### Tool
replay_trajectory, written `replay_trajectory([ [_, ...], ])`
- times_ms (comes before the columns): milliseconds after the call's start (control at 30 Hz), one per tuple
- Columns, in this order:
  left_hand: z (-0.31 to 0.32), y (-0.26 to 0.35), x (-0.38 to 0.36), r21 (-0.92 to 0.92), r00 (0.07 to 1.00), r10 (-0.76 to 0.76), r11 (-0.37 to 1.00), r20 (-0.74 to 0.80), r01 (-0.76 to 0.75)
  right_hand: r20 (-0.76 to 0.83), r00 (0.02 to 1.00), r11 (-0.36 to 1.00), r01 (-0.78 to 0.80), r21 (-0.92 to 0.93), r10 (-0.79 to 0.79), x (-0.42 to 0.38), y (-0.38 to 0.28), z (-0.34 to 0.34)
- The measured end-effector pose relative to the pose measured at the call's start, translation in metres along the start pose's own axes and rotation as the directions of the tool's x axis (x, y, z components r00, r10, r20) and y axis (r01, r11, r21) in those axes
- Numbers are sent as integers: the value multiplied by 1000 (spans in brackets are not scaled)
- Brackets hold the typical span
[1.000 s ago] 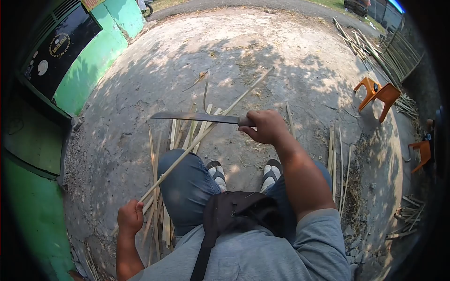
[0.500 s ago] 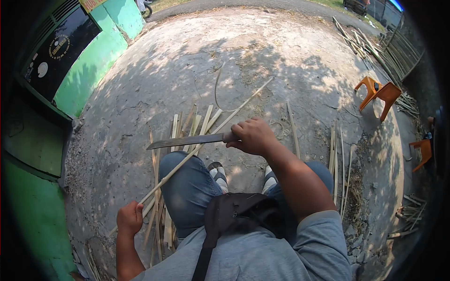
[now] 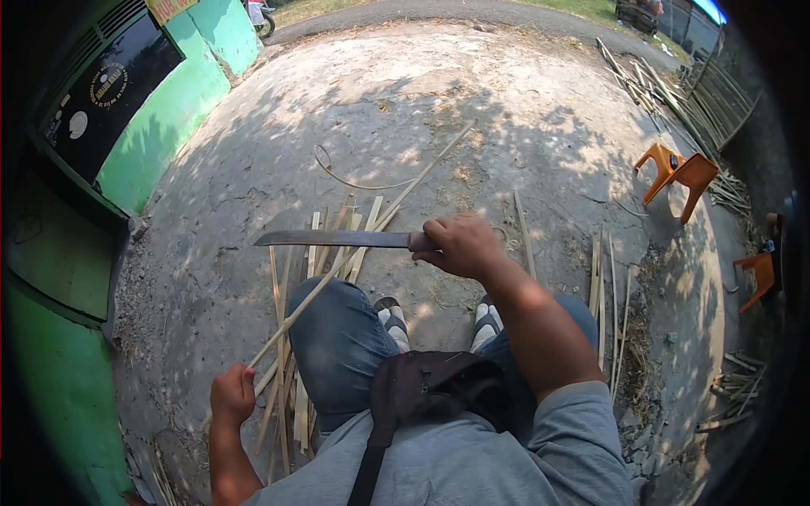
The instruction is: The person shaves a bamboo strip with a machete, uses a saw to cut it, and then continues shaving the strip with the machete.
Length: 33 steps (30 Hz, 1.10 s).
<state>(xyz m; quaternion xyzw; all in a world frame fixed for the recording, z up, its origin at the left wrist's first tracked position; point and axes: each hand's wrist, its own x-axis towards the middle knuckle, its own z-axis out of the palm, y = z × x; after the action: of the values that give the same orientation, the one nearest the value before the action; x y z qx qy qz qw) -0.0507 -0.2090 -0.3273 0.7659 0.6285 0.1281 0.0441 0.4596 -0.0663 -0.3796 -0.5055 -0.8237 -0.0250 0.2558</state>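
A machete [image 3: 337,239] with a long dark blade is in my right hand [image 3: 461,245], its fingers wrapped round the handle and the tip pointing left. The blade crosses a long pale strip [image 3: 321,291], which runs over my left knee and slants away to the upper right. My left hand [image 3: 233,394] is closed round the strip's near end, beside my left thigh. A thin curled shaving [image 3: 359,184] extends from the strip beyond the blade. More pale strips [image 3: 301,401] lie on the ground by my left leg.
Several strips [image 3: 601,295] lie to the right of my right knee. An orange plastic stool [image 3: 677,175] stands at the right, with bundles of sticks [image 3: 666,93] behind it. A green wall [image 3: 160,126] is at the left. Dark bag [image 3: 422,388] on my lap.
The machete has moved slightly up and levelled out. The strip's far end has swung a little left, and the curled shaving has swept left and lower. My left hand has hardly moved.
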Motion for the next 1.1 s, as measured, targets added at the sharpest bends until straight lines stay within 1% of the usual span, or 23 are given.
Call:
replay_trajectory([
  [33, -2, 0, 1, 6, 1000, -8, 1000, 10, 7, 66, 997, 999, 29, -21, -28, 1, -3, 7],
  [100, -9, -2, 2, 20, 999, -26, 999, 33, 26, 12, 1000, 999, -13, -49, 13, 2, 5, 1],
  [133, -13, -12, -3, 10, 999, -51, 999, 16, 51, -15, 999, 997, -36, -61, 35, 2, 12, -3],
  [167, -16, -29, -13, -1, 997, -77, 997, -2, 77, -119, 982, 984, -157, -89, 146, 2, 34, 4],
  [200, -18, -39, -20, -12, 994, -103, 995, -21, 103, -137, 926, 933, -358, -24, 352, 0, 48, -4],
  [233, -18, -34, -18, 24, 1000, -16, 1000, -26, 17, -137, 897, 903, -428, -28, 421, -4, 60, 0],
  [267, -20, -28, -13, 43, 1000, -5, 999, -23, 6, -133, 862, 867, -497, -32, 490, -7, 68, 9],
  [333, -22, -11, -4, 64, 1000, 6, 998, -13, -5, -118, 837, 839, -542, -49, 534, -3, 56, 11],
  [367, -22, -18, -1, 83, 1000, -28, 996, 2, 27, -115, 822, 822, -566, -60, 558, -1, 50, 11],
  [467, -15, -24, 4, 76, 1000, -21, 997, -5, 21, 10, 876, 875, -482, -33, 483, 3, 27, -7],
  [500, -15, -20, 7, 77, 1000, -6, 997, 1, 6, 37, 914, 915, -403, -12, 404, 5, 20, -9],
  [533, -14, -13, 10, 75, 1000, 6, 997, 6, -6, 2, 949, 949, -314, 17, 314, 6, 12, -7],
  [600, -14, -3, 15, 53, 1000, 17, 998, 6, -18, 18, 981, 981, -193, 23, 193, 7, -6, -11],
  [667, -19, 3, 19, 16, 1000, 21, 1000, -1, -21, 8, 997, 997, -77, -22, 77, 7, -5, -13],
  [700, -24, -1, 16, 38, 1000, 26, 999, -5, -26, 3, 1000, 999, -19, -43, 20, 6, -5, -14],
  [800, -45, -23, 1, 77, 1000, 24, 997, -3, -24, -84, 953, 957, -291, 2, 291, -3, 48, -21],
  [833, -55, -27, -5, 73, 1000, 13, 997, 5, -14, -73, 847, 850, -525, 35, 527, -5, 63, -23],
  [867, -62, -28, -8, 69, 1000, 2, 998, 10, -2, -56, 686, 689, -722, 66, 725, -4, 74, -24],
  [900, -62, -10, -6, 63, 999, 43, 997, 9, -44, -41, 670, 671, -739, 52, 741, -6, 75, -22],
  [967, -65, -7, -2, 66, 1000, 21, 998, 10, -22, -9, 634, 634, -773, 11, 773, -11, 75, -23],
  [1067, -62, -17, 1, 68, 1000, -16, 998, 19, 14, 56, 721, 723, -690, -27, 691, -8, 62, -25],
  [1100, -60, -21, 2, 68, 999, -28, 997, 25, 26, 57, 765, 766, -642, -12, 642, -8, 51, -29],
])
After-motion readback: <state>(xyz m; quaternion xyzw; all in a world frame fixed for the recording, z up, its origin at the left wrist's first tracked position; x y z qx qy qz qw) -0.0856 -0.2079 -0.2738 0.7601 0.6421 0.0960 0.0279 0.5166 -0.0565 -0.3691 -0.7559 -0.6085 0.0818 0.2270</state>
